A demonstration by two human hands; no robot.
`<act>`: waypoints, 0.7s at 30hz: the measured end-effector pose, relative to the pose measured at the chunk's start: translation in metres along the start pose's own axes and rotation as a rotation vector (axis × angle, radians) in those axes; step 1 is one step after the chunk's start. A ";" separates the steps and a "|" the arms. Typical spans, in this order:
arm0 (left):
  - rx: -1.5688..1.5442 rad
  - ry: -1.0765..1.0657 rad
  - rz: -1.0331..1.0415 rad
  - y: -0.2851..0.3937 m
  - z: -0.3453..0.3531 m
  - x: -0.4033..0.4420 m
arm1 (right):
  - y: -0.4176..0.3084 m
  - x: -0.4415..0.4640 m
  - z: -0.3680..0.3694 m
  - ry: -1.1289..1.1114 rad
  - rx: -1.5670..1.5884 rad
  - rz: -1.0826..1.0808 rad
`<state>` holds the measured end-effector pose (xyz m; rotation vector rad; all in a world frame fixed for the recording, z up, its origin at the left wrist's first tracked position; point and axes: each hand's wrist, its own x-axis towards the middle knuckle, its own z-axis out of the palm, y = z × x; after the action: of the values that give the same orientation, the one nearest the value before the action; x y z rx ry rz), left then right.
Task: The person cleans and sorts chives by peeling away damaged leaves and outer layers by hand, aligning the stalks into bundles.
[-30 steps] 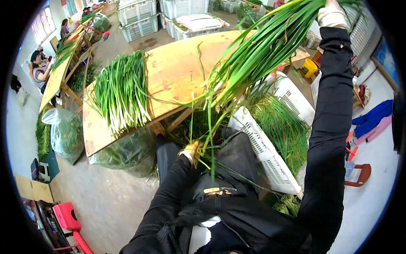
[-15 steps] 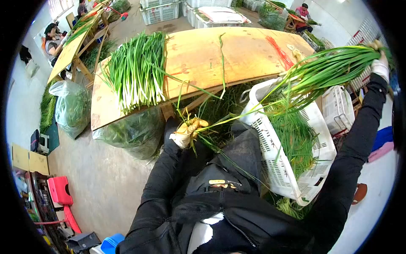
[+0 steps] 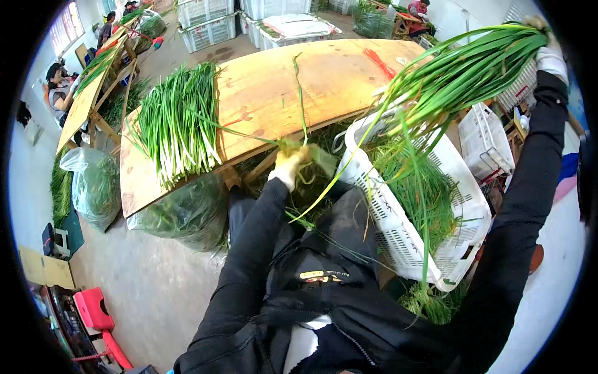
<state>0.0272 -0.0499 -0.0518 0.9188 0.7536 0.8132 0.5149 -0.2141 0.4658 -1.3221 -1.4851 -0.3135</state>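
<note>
High at the right, my right hand point(image 3: 550, 55), in a white glove, is closed around a large bunch of garlic chives point(image 3: 479, 68). The bunch slants down to the left, and a few loose leaves dangle from it over a white plastic crate point(image 3: 389, 227). My left hand point(image 3: 290, 165), in a glove with yellowish fingers, is near the table's front edge. Motion smears its fingers, and thin loose leaves are around them. A neat pile of garlic chives point(image 3: 177, 121) lies on the left of the wooden table point(image 3: 261, 87), pale ends toward me.
Loose greens point(image 3: 417, 193) fill part of the crate. Red ties point(image 3: 379, 62) and a single long leaf point(image 3: 299, 87) lie on the table. A clear bag of greens point(image 3: 187, 212) sits underneath. Stacked white crates point(image 3: 208, 28) stand behind, and other people work at tables farther off.
My right hand has lifted the bunch higher, and its loose ends have swung down over the crate. The left hand has moved up and slightly right, toward the table edge. The view has shifted a little.
</note>
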 end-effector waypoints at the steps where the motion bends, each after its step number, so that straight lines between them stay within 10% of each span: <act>1: -0.164 0.110 -0.077 0.008 0.017 0.012 | -0.008 -0.010 0.017 -0.052 0.178 0.043; 4: -0.504 0.181 -0.197 0.021 0.053 0.048 | -0.038 -0.059 0.091 -0.312 1.051 0.176; 6: -0.495 -0.027 -0.342 -0.008 0.036 0.086 | -0.074 -0.073 0.133 -0.165 1.030 0.188; 8: 0.228 0.004 -0.326 0.038 0.066 0.017 | -0.094 -0.084 0.161 0.113 1.010 0.223; 9: 1.059 -0.153 -0.224 0.025 0.056 0.008 | -0.099 -0.089 0.171 0.252 1.000 0.242; 13: 1.866 -0.686 -0.479 -0.059 -0.018 -0.017 | -0.097 -0.086 0.190 0.374 0.981 0.276; 16: 1.398 -0.545 -0.079 -0.058 -0.037 -0.033 | -0.094 -0.078 0.204 0.391 0.999 0.339; 18: 0.036 -0.490 -0.075 -0.013 -0.010 -0.026 | -0.085 -0.074 0.218 0.386 1.044 0.351; 21: -0.232 -0.667 0.178 0.054 0.032 -0.021 | -0.115 -0.090 0.252 0.394 1.085 0.380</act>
<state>0.0294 -0.0603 0.0137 0.9739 -0.0037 0.6684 0.2711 -0.1130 0.3428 -0.5668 -0.7986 0.4247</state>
